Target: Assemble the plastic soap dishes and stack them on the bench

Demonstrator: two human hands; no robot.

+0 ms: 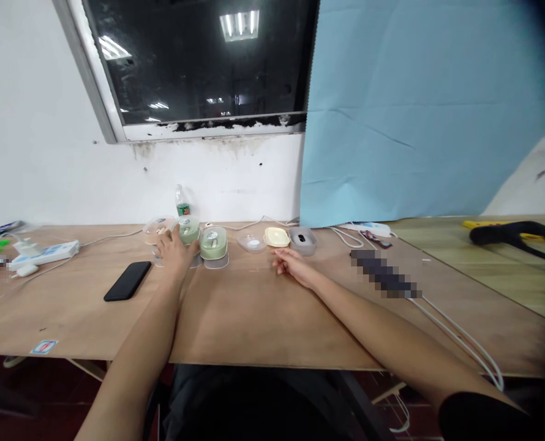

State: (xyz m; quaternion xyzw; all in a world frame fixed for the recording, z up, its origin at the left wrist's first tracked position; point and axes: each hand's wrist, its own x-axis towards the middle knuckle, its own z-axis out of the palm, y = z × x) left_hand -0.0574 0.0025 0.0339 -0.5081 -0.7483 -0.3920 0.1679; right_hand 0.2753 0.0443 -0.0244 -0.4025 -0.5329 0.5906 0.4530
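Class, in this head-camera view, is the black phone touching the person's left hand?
No, the black phone lies flat on the wooden table, apart from the left hand.

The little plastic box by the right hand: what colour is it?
The box is pale yellow in the head view.

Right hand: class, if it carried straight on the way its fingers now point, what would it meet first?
The right hand would probably meet the shallow clear dish first, just left of the pale yellow container, though depth is unclear.
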